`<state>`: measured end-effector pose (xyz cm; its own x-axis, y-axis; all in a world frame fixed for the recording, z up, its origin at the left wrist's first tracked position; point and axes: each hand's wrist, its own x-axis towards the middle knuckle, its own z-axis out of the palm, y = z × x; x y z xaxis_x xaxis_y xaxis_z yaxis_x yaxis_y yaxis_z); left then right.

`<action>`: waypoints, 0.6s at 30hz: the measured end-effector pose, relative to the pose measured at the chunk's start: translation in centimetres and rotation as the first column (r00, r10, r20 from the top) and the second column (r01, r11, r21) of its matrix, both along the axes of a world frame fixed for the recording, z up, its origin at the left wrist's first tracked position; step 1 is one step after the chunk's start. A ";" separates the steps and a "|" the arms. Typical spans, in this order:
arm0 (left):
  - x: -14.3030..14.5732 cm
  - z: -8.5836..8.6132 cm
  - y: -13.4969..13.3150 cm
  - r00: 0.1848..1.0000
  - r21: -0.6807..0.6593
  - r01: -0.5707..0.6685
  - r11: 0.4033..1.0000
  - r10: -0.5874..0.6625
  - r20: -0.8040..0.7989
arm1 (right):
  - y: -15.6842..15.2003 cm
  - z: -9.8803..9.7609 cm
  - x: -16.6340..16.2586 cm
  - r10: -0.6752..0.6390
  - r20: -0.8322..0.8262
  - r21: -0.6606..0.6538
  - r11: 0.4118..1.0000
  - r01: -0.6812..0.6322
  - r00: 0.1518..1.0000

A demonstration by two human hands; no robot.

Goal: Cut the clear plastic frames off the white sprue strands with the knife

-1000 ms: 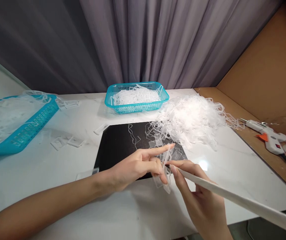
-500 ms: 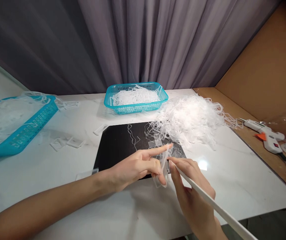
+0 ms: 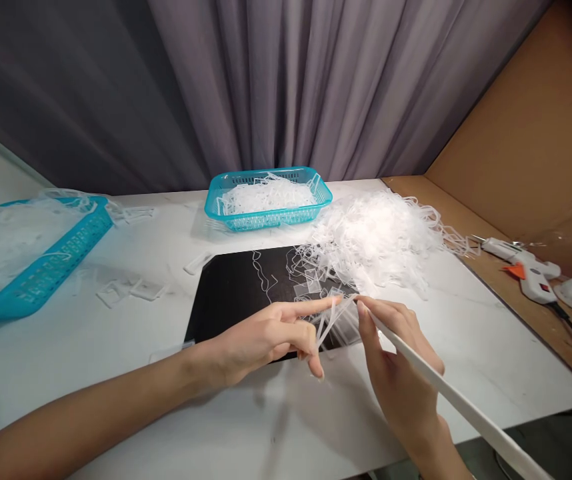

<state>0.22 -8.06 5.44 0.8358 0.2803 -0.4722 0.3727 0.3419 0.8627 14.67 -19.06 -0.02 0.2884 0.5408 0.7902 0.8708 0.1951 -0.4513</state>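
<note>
My left hand (image 3: 276, 337) reaches in over the black mat, index finger stretched out and the other fingers curled. Thin translucent plastic strips (image 3: 327, 320) are gripped at its fingers, slanting between them and the right hand. My right hand (image 3: 401, 353) pinches a long, slender white tool (image 3: 459, 399) near its dark tip; the tool runs back past the wrist, and its exact kind is unclear. The tip is close to the strips' upper end. Under the hands, flat clear pieces and loose thin loops lie on the black mat (image 3: 229, 293).
A blue basket (image 3: 266, 220) of white strips stands at the back; another blue basket (image 3: 61, 267) is at left. A tangled strip heap (image 3: 381, 233) lies right of the mat. Clear pieces (image 3: 146, 288) lie on the white table. A glue gun (image 3: 539, 280) rests at right.
My right hand has moved right, away from my left, with the white tool. The strips between the hands now stretch toward it. The view has shifted slightly.
</note>
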 end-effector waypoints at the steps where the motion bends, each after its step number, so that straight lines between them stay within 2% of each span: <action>1: 0.0 0.0 0.0 1.000 -0.002 0.008 1.000 -0.008 -0.011 | 0.0 0.0 0.1 -0.017 0.014 0.006 1.000 0.017 1.000; 5: -0.2 0.1 0.0 0.999 -0.019 0.041 0.999 -0.042 -0.024 | 0.2 0.2 0.8 -0.083 0.059 0.024 0.996 0.082 0.995; 8: -0.5 0.1 0.0 0.996 -0.035 0.082 0.996 -0.083 -0.024 | 0.1 0.3 1.6 -0.161 0.050 -0.020 0.987 0.162 0.986; 12: -1.1 0.6 0.1 0.991 -0.016 0.126 0.992 -0.127 -0.038 | -0.4 0.7 2.4 -0.286 -0.064 -0.070 0.957 0.282 0.956; 15: -1.3 1.4 0.2 0.988 0.017 0.145 0.989 -0.143 -0.059 | -1.0 1.4 2.4 -0.279 -0.315 -0.211 0.953 0.220 0.907; 18: -1.2 2.1 0.9 0.978 0.151 0.204 0.967 -0.196 -0.069 | -1.3 2.1 2.3 -0.235 -0.536 -0.347 0.937 0.043 0.811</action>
<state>-0.96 -7.21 7.52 0.8572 0.1839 -0.4811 0.4666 0.1179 0.8766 17.01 -20.34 2.11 0.7183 0.6430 0.2658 0.4506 -0.1388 -0.8819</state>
